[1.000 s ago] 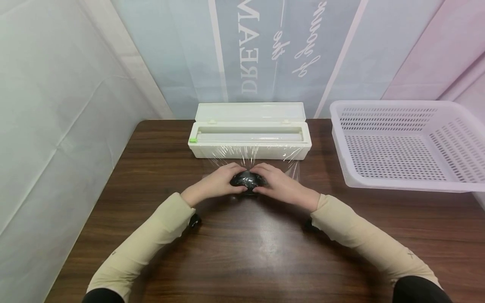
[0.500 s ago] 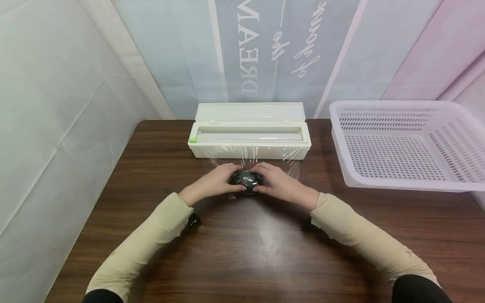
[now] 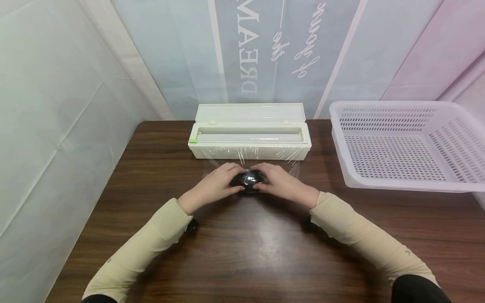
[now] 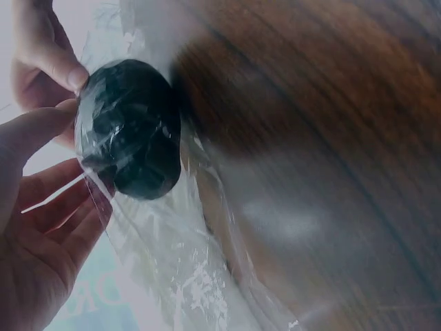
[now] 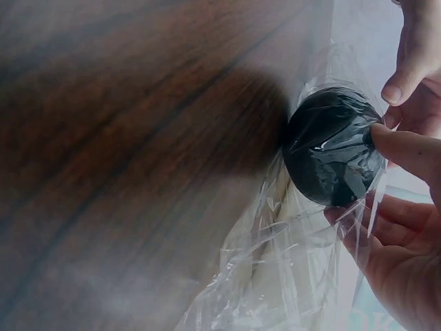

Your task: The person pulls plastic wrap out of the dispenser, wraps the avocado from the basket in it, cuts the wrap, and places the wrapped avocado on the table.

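Note:
A dark, glossy, rounded object point(image 3: 248, 180) sits at the middle of the table, in front of the white box; its kind is unclear. Clear plastic film point(image 4: 186, 276) clings over it and stretches from the box. My left hand point(image 3: 213, 184) grips its left side, thumb near and fingers on the far side. Opposite, my right hand point(image 3: 282, 184) holds the right side, its thumb point(image 5: 396, 141) pressing on the film-covered surface. Behind both hands stands the white film dispenser box point(image 3: 250, 152), lid raised, with a roll of film point(image 3: 250, 137) inside.
A white perforated plastic basket point(image 3: 342, 168) stands at the back right of the brown wooden table point(image 3: 242, 261). Printed cloth point(image 3: 182, 50) hangs behind the table, and a pale sheet point(image 3: 57, 126) covers the left side. A small green slider point(image 3: 193, 141) sits on the box's left end.
Both hands keep their hold on the dark object, which has turned slightly. My left wrist has shifted a little lower and to the left. The creases in the film have changed.

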`<state>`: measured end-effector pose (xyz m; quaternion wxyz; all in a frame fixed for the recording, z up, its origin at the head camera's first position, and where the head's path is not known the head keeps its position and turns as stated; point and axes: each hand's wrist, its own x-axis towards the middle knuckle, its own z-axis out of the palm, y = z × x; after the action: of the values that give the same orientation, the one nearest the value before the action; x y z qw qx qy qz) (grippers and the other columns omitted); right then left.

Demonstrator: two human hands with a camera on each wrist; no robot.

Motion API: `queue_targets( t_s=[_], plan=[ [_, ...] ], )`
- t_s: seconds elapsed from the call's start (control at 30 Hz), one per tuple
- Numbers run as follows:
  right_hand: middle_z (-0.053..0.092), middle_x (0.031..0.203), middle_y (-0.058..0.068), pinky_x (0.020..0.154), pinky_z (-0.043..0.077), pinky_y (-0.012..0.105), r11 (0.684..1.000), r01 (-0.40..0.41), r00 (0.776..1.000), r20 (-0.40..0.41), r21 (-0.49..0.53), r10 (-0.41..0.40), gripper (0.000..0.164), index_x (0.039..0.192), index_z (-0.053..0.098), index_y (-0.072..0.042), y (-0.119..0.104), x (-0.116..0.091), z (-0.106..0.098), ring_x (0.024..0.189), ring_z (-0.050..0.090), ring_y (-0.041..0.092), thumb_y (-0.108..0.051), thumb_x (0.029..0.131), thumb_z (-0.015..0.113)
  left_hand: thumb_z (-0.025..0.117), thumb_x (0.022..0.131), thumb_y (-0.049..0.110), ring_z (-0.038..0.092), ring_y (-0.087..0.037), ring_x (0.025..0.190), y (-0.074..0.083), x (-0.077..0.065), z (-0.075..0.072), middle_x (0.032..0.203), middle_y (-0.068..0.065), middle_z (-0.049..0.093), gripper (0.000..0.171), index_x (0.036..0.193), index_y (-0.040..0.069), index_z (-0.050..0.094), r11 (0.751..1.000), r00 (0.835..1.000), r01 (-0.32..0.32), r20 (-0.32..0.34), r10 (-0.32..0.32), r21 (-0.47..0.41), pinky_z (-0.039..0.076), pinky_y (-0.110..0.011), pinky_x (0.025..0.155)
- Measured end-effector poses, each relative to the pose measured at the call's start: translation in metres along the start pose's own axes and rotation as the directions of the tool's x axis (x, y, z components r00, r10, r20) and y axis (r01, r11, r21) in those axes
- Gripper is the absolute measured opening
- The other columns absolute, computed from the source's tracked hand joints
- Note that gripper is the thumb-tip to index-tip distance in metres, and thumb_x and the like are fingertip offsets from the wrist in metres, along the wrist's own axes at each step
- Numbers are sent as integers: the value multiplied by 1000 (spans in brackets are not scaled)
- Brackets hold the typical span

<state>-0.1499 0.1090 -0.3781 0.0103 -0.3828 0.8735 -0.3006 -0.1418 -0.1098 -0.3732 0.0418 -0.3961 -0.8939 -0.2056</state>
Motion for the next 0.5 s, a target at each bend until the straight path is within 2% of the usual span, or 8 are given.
queue_targets(
  t_s=[0.17, 0.5],
  plan=[
    [61, 109, 16, 87, 48, 36, 1000, -12, 1000, -3, 15, 12, 42, 114, 55, 5, 1, 1, 1, 101, 59, 25, -13, 79, 71, 70, 80, 19, 52, -20, 105, 1, 0, 4, 110, -10, 56, 40, 113, 0, 57, 1000, 1000, -14, -21, 14, 15, 43, -31, 93],
    [57, 110, 13, 82, 49, 34, 1000, 14, 1000, -7, -27, -14, 39, 112, 58, 3, 6, 4, 0, 96, 57, 21, -16, 80, 70, 73, 78, 22, 51, -21, 105, 0, 3, 7, 110, -10, 55, 44, 113, 1, 56, 1000, 999, 14, -30, -13, 18, 42, -32, 94]
  ],
)
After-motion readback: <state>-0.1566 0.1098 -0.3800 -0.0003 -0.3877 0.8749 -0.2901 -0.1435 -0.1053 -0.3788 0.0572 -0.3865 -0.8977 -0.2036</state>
